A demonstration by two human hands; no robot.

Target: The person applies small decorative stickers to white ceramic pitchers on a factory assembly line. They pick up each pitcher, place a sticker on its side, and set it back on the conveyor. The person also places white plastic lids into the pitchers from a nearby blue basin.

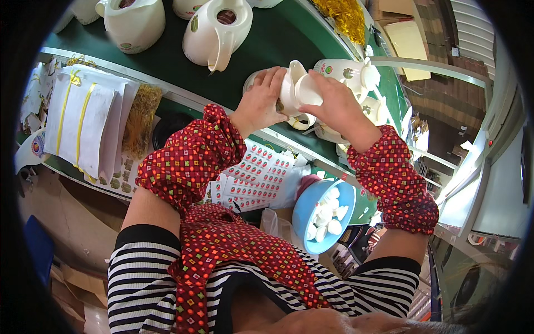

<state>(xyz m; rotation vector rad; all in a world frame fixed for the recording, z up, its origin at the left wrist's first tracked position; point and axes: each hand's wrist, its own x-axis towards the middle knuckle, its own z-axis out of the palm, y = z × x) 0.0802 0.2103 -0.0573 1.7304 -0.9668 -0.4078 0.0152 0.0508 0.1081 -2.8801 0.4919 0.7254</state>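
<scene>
Above the green bench, a white jug (pixel 287 93) is tilted between my two hands. My left hand (pixel 261 100) wraps its fingers round the body of the jug on the left. On the other side, my right hand (pixel 339 103) grips it near a white curved part (pixel 307 91) at the mouth; whether that part is separate I cannot tell. Both palms are hidden. Close by on the right stand more white jugs (pixel 340 69) with small printed pictures. Farther left are a jug with an open round top (pixel 214 39) and another one (pixel 135 28).
Sheets of red stickers (pixel 253 177) lie on the bench's near ledge. A light-blue basin (pixel 300 214) holds several white rounded pieces (pixel 334 226). White paper bundles tied with yellow ribbon (pixel 83 119) stand at left. Gold tinsel (pixel 345 19) lies at the far side; a metal rail (pixel 183 100) edges the bench.
</scene>
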